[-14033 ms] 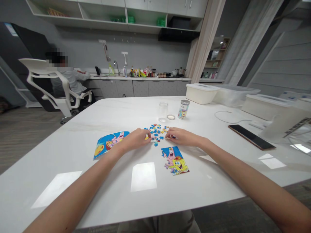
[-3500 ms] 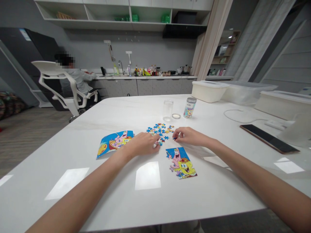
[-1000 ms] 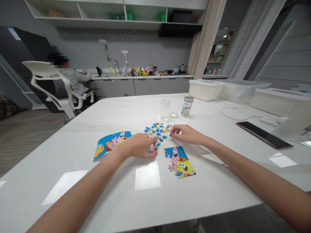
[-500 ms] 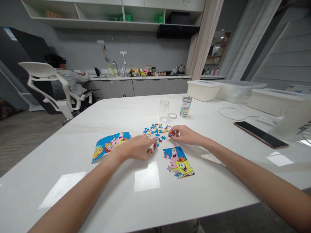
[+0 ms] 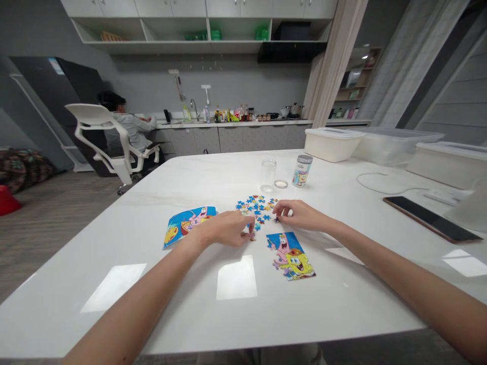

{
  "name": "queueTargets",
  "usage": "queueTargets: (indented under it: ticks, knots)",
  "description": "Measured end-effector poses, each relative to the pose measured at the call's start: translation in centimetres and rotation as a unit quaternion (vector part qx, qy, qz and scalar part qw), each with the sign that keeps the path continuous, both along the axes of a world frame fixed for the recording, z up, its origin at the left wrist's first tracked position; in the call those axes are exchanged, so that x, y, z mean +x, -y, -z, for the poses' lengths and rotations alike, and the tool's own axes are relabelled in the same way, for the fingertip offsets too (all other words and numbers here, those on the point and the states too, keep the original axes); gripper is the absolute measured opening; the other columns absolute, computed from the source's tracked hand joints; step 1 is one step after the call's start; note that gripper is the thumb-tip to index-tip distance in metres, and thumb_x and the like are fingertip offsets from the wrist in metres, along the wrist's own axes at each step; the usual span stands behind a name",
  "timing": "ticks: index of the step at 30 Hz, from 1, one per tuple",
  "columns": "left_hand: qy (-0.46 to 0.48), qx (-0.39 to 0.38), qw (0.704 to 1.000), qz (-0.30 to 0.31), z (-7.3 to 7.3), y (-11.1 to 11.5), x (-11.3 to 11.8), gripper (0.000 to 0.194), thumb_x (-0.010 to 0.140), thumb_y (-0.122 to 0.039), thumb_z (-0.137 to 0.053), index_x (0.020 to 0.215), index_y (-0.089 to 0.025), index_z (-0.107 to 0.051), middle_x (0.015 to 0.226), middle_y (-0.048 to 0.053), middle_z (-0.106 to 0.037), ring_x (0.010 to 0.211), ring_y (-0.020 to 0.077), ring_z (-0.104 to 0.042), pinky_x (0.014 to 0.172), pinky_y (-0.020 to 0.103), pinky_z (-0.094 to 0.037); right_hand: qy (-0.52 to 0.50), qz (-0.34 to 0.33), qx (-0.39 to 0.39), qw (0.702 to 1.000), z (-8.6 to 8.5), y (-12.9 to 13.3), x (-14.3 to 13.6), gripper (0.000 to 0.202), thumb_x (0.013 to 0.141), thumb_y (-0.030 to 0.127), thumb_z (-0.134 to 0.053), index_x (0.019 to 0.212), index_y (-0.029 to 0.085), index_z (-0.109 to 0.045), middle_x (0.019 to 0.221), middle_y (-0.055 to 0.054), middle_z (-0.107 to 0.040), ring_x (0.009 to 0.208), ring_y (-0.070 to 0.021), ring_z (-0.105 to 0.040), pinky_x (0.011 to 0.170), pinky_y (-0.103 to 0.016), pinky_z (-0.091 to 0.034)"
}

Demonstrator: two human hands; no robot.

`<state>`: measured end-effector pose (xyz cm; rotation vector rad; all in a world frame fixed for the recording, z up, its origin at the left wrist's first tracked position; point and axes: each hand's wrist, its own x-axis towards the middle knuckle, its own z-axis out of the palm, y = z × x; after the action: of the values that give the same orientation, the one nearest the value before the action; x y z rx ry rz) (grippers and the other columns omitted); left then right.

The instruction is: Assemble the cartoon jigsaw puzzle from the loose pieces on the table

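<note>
My left hand (image 5: 233,228) is closed in a pinch on a small pinkish puzzle piece (image 5: 252,237), low over the table beside the loose pieces. Across from it my right hand (image 5: 300,215) pinches a dark puzzle piece (image 5: 277,220) at the right edge of the pile. Between and beyond them lie loose puzzle pieces (image 5: 259,207), mostly blue. A partly joined puzzle (image 5: 292,257) with a pink and a yellow cartoon figure rests nearer me, its left side uneven. Partly behind my left wrist is a curved picture sheet (image 5: 186,223) with similar figures.
Beyond the pile stand a clear jar (image 5: 268,176), a ring-like lid (image 5: 281,184) and a printed can (image 5: 302,171). A phone (image 5: 429,218), a white cable (image 5: 380,188) and storage boxes (image 5: 330,146) are to the right. A person (image 5: 133,132) sits at the far counter.
The whole view has shifted, so things appear farther right. My right hand has come slightly nearer to me with its piece; my left hand has edged slightly right, still pinching its piece.
</note>
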<state>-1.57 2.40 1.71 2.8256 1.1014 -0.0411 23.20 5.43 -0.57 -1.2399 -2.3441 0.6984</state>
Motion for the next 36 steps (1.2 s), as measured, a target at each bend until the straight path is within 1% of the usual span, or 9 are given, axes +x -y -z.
queueTargets:
  ticks: [4, 7, 10, 14, 20, 25, 30, 33, 36]
  knots:
    - [-0.004, 0.002, 1.0, -0.002, -0.1, 0.1, 0.1, 0.013, 0.079, -0.023, -0.053, 0.088, -0.023, -0.061, 0.07, 0.002, -0.064, 0.071, 0.0187, -0.06, 0.058, 0.026, -0.039, 0.003, -0.007, 0.002, 1.0, 0.1, -0.2, 0.0, 0.019, 0.073, 0.014, -0.055, 0.09, 0.018, -0.063, 0.082, -0.003, -0.068, 0.07, -0.0152, -0.061, 0.065, -0.026, -0.045]
    - [0.007, -0.003, 1.0, 0.011, -0.1, 0.2, 0.1, 0.014, 0.08, -0.024, -0.053, 0.092, -0.023, -0.06, 0.067, 0.0, -0.063, 0.07, 0.0183, -0.059, 0.06, 0.026, -0.039, 0.007, -0.011, 0.012, 1.0, 0.0, -0.1, 0.1, 0.019, 0.074, 0.015, -0.055, 0.09, 0.017, -0.064, 0.082, -0.003, -0.066, 0.069, -0.0145, -0.059, 0.064, -0.025, -0.044]
    - [0.03, -0.022, 0.999, 0.028, -0.1, 0.2, 0.1, 0.016, 0.08, -0.026, -0.054, 0.096, -0.022, -0.058, 0.063, -0.003, -0.062, 0.068, 0.017, -0.058, 0.063, 0.026, -0.04, 0.006, -0.012, 0.018, 1.0, -0.2, 0.0, 0.1, 0.018, 0.074, 0.015, -0.055, 0.09, 0.017, -0.064, 0.079, -0.003, -0.064, 0.067, -0.0142, -0.056, 0.062, -0.025, -0.043]
    - [0.052, -0.055, 0.997, 0.02, -0.2, 0.2, 0.1, 0.014, 0.08, -0.028, -0.056, 0.092, -0.022, -0.06, 0.062, -0.003, -0.061, 0.069, 0.0156, -0.057, 0.065, 0.025, -0.041, 0.02, -0.006, 0.02, 1.0, -0.4, 0.1, 0.0, 0.017, 0.073, 0.016, -0.057, 0.088, 0.016, -0.066, 0.074, -0.002, -0.061, 0.065, -0.0145, -0.053, 0.062, -0.025, -0.042]
    - [0.061, -0.086, 0.994, 0.02, -0.4, 0.2, 0.2, 0.012, 0.078, -0.021, -0.057, 0.089, -0.021, -0.061, 0.065, -0.003, -0.061, 0.07, 0.0141, -0.057, 0.068, 0.024, -0.041, 0.017, -0.002, 0.008, 1.0, -0.4, 0.1, -0.1, 0.012, 0.076, 0.021, -0.055, 0.084, 0.016, -0.063, 0.077, -0.003, -0.064, 0.067, -0.0154, -0.057, 0.065, -0.027, -0.043]
    - [0.069, -0.096, 0.993, 0.023, 0.0, 0.0, 0.2, 0.011, 0.077, -0.02, -0.057, 0.088, -0.021, -0.058, 0.064, -0.003, -0.059, 0.069, 0.0142, -0.057, 0.071, 0.026, -0.041, -0.01, -0.005, 0.006, 1.0, 0.0, 0.0, 0.0, 0.008, 0.076, 0.019, -0.053, 0.082, 0.018, -0.057, 0.08, -0.003, -0.065, 0.07, -0.0154, -0.058, 0.066, -0.027, -0.044]
    - [0.078, -0.102, 0.991, 0.025, 0.2, 0.0, 0.2, 0.009, 0.077, -0.019, -0.057, 0.086, -0.021, -0.054, 0.062, -0.005, -0.057, 0.064, 0.013, -0.055, 0.075, 0.028, -0.041, -0.013, -0.012, 0.036, 0.999, 0.7, -0.3, 0.2, 0.018, 0.071, 0.013, -0.051, 0.089, 0.018, -0.054, 0.08, -0.001, -0.06, 0.071, -0.0149, -0.056, 0.065, -0.026, -0.042]
    - [0.079, -0.1, 0.992, 0.023, 0.1, 0.1, 0.3, 0.009, 0.078, -0.02, -0.057, 0.087, -0.021, -0.054, 0.061, -0.004, -0.056, 0.066, 0.0139, -0.055, 0.075, 0.028, -0.041, -0.008, -0.027, 0.049, 0.998, 0.8, -0.5, 0.3, 0.019, 0.069, 0.012, -0.052, 0.086, 0.018, -0.056, 0.075, 0.0, -0.057, 0.068, -0.0146, -0.053, 0.063, -0.026, -0.041]
    - [0.082, -0.104, 0.991, 0.019, 0.1, 0.1, 0.2, 0.01, 0.078, -0.019, -0.057, 0.087, -0.021, -0.055, 0.061, -0.005, -0.056, 0.065, 0.0135, -0.055, 0.075, 0.028, -0.041, -0.023, -0.022, 0.02, 0.999, 0.8, -0.6, 0.4, 0.015, 0.07, 0.017, -0.056, 0.086, 0.018, -0.058, 0.075, 0.0, -0.058, 0.068, -0.0148, -0.054, 0.063, -0.026, -0.042]
